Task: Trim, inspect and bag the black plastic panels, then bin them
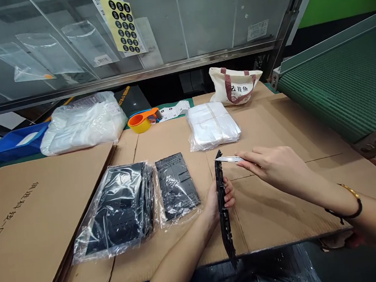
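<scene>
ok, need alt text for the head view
A person's right hand holds a pointed silver tool at the far end of a long black part, seen edge-on and gripped by the left hand. Left of it, plastic-wrapped black panels lie on cardboard; beyond are a banded white stack and a tote bag.

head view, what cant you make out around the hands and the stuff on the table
Metal tool: head view, grip end hidden by the right hand.
Black plastic part: head view, broad faces hidden by its edge-on angle.
Left hand: head view, partly hidden by that part.
Green belt: head view, cut off by the right edge.
</scene>
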`<state>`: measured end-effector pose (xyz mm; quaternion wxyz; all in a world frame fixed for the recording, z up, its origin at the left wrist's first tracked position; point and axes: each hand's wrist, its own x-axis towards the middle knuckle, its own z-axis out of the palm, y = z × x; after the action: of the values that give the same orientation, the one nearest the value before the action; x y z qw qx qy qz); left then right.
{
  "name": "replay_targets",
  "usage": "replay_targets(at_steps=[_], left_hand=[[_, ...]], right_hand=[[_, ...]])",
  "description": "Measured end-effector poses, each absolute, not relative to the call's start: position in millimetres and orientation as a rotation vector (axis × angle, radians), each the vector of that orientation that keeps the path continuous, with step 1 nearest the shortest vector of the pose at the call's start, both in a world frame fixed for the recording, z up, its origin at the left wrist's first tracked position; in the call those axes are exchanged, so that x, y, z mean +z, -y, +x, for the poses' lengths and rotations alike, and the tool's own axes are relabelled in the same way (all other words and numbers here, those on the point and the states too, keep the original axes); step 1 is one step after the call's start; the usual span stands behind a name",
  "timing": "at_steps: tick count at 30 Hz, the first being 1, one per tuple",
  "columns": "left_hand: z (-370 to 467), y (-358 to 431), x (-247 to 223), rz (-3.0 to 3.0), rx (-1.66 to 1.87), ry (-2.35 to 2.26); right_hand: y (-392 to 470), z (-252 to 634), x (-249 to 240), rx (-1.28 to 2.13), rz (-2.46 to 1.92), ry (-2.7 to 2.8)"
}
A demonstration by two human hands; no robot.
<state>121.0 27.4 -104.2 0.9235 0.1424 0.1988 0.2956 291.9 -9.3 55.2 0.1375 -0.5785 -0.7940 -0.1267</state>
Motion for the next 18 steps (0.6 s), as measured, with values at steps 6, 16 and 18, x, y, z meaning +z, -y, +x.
replay_targets(at_steps=[6,16,18], left_hand=[[122.0,-29.7,-107.8,0.291,0.584,-0.406],[121.0,-28.4,-104.8,0.298,0.585,-0.407],[121.2,-27.7,-104.0,0.301,0.592,-0.408]], right_hand=[[13.7,290.2,57.0,-0.388,-1.641,2.307],[13.6,289.5,55.2,-0.397,-1.665,2.290],[12.7,290.0,55.0,-0.418,-1.684,2.278]])
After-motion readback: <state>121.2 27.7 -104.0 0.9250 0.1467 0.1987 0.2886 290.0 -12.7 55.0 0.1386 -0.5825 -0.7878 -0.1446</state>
